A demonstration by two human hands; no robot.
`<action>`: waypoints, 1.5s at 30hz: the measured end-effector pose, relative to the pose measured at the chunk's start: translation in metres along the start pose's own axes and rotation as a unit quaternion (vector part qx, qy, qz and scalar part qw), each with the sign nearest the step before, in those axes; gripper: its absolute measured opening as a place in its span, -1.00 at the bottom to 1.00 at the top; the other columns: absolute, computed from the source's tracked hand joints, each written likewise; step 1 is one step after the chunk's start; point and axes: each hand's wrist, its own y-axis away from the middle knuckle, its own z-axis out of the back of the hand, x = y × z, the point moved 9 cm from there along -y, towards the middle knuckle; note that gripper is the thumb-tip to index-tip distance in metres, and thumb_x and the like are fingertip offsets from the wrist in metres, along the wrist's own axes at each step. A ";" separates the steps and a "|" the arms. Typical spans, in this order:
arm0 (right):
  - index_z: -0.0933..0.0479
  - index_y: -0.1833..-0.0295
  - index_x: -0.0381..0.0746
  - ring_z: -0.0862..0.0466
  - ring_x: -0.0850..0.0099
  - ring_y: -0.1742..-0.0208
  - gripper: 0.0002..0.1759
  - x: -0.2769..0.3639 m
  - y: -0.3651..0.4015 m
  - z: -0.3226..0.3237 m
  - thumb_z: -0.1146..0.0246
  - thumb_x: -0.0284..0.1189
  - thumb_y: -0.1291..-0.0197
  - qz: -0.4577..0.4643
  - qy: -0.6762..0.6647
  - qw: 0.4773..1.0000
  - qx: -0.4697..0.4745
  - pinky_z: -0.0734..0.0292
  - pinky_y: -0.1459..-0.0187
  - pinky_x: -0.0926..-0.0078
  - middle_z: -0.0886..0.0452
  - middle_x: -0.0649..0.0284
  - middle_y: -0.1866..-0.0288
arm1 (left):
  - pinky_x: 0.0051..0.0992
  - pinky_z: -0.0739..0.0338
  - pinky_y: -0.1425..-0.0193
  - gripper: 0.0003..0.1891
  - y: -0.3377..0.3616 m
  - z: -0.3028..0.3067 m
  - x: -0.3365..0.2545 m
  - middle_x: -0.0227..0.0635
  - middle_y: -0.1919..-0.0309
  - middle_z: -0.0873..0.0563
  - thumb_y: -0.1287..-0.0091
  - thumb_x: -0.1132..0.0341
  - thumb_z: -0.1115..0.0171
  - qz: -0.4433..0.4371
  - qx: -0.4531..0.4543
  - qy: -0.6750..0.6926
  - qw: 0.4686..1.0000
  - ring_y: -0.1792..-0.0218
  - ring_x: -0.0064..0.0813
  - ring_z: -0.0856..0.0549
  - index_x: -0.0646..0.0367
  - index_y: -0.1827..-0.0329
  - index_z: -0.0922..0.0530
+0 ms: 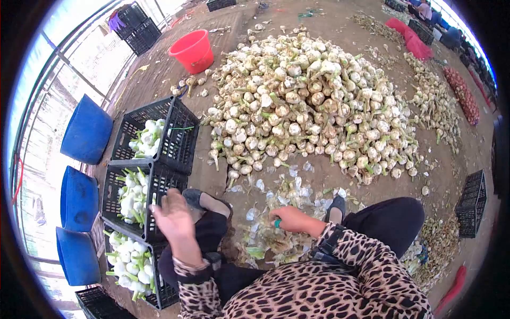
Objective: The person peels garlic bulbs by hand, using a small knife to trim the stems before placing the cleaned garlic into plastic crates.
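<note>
Worn on the head, 1 wide-angle camera looks forward and down, its rounded view bending straight lines and going black at the corners. The left hand (176, 217) and right hand (295, 219) are near, below the lens; the garlic pile (313, 109) lies farther off, ahead, with ground (337, 29) stretching beyond.

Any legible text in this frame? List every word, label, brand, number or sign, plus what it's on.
None readable.
Red bucket, blue tubs, black crates: no lettering I can make out.
Background items at upper right: too small and blurred to read.
</note>
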 end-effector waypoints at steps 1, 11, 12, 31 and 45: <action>-0.56 0.15 -0.15 -0.61 0.05 0.21 -0.77 -0.019 -0.010 -0.001 -0.19 -0.41 -0.02 -0.013 0.010 1.000 -0.013 -0.49 0.19 0.17 -0.64 0.04 0.27 | -0.29 -0.56 -0.06 -0.53 0.010 0.001 0.033 -0.13 -0.03 -0.57 -0.39 -0.02 -0.03 0.052 0.066 -0.049 0.995 0.01 -0.18 -0.61 0.20 -0.12 -0.38; -0.45 -0.09 -0.24 -0.52 -0.03 0.03 -0.53 -0.131 -0.119 0.114 -0.14 -0.56 0.04 -0.082 0.147 0.955 -0.244 -0.45 0.04 0.12 -0.56 -0.09 0.11 | -0.35 -0.50 0.02 -0.71 0.068 0.042 0.186 -0.27 0.03 -0.53 -0.40 0.32 -0.02 0.317 0.012 -0.269 0.910 0.05 -0.31 -0.57 0.12 -0.16 -0.34; -0.42 -0.12 -0.23 -0.50 -0.03 0.02 -0.51 -0.124 -0.135 0.135 -0.14 -0.56 0.03 -0.096 0.168 0.943 -0.272 -0.45 0.03 0.12 -0.54 -0.08 0.13 | -0.34 -0.51 0.01 -0.70 0.067 0.040 0.186 -0.26 0.03 -0.54 -0.41 0.33 -0.01 0.319 0.006 -0.271 0.908 0.04 -0.30 -0.57 0.13 -0.17 -0.34; -0.32 -0.14 -0.22 -0.52 0.20 0.02 -0.43 0.068 -0.067 0.093 -0.35 -0.47 0.02 0.136 0.063 0.976 -0.161 -0.42 0.00 0.35 -0.49 0.11 0.06 | -0.39 -0.41 -0.16 -0.50 0.056 0.023 0.192 -0.23 -0.12 -0.48 -0.41 0.37 -0.02 0.322 0.057 -0.239 0.914 -0.09 -0.39 -0.52 0.22 -0.38 -0.16; -0.49 0.18 -0.16 -0.45 0.70 0.43 -0.81 0.055 0.042 0.047 -0.26 -0.29 -0.24 -0.107 -0.644 0.756 -0.053 -0.26 0.53 0.70 -0.53 0.45 0.35 | -0.42 -0.42 -0.17 -0.35 0.144 -0.055 0.152 -0.20 -0.10 -0.45 0.12 0.63 -0.42 -0.148 0.404 -0.603 0.672 -0.13 -0.35 -0.49 0.16 -0.07 -0.34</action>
